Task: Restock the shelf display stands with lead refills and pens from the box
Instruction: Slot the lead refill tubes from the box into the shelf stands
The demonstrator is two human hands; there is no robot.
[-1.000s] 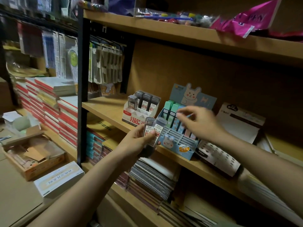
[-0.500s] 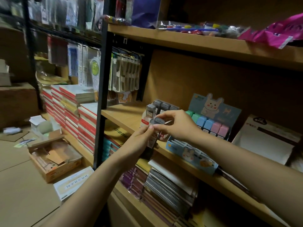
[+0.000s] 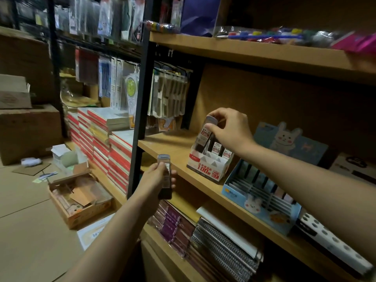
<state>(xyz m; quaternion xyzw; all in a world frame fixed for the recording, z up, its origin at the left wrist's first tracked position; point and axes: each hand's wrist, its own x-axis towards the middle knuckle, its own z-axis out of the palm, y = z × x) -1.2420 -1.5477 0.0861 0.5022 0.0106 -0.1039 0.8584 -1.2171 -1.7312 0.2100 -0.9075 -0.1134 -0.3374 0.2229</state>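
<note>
1. The right hand reaches over the middle shelf, its fingers and thumb curled around the grey cap of a lead refill case. The case hangs below the fingertips, tilted, its lower end down among the cases in the white display stand.
2. That white stand sits on the shelf under the right hand, printed red on its front, with more refill cases upright in its slots to the right of the held one.
3. The left hand is lower and nearer, in front of the shelf edge. It grips a second lead refill case upright, thumb across its face, the grey cap poking above the fingers.
4. The two hands are well apart; the left one is down-left of the stand and touches nothing on the shelf.
5. Just right of the white stand stands a blue rabbit-printed display stand with mostly bare dividers.
6. On the floor to the left lies an open cardboard box, well apart from both hands.
</note>
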